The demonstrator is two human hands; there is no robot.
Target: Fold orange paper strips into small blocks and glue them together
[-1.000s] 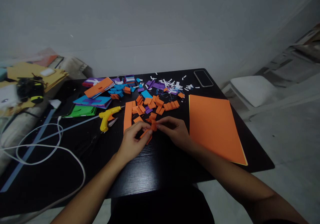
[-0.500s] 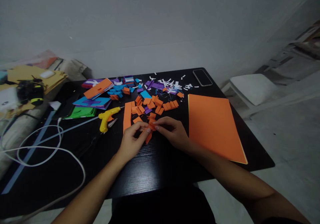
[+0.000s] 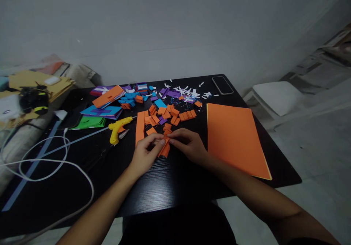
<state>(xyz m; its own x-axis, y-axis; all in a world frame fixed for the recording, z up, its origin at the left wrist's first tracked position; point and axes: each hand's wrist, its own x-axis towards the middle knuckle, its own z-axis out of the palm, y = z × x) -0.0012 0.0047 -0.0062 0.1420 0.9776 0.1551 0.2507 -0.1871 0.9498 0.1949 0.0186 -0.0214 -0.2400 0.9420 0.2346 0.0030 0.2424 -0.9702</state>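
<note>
Between my two hands is a folded piece of orange paper (image 3: 165, 149), low over the black table. My left hand (image 3: 145, 153) pinches its left side with thumb and index finger. From the right, the fingertips of my right hand (image 3: 189, 144) close on its upper edge. My fingers cover part of the piece. Just beyond lie several small folded orange paper pieces (image 3: 175, 117). An orange paper strip (image 3: 140, 126) lies beside my left hand, its near end behind the knuckles.
Left of my hands lie a yellow glue gun (image 3: 116, 128), green folded paper (image 3: 89, 122) and a white cable (image 3: 79, 166). Large orange sheets (image 3: 233, 139) lie to the right, with a phone (image 3: 222, 85) behind. White paper scraps (image 3: 189, 91) litter the back. A white stool (image 3: 276, 95) stands beyond the table.
The orange piece between my fingers has turned, so more of its folded surface shows below them. Both hands stay in nearly the same place.
</note>
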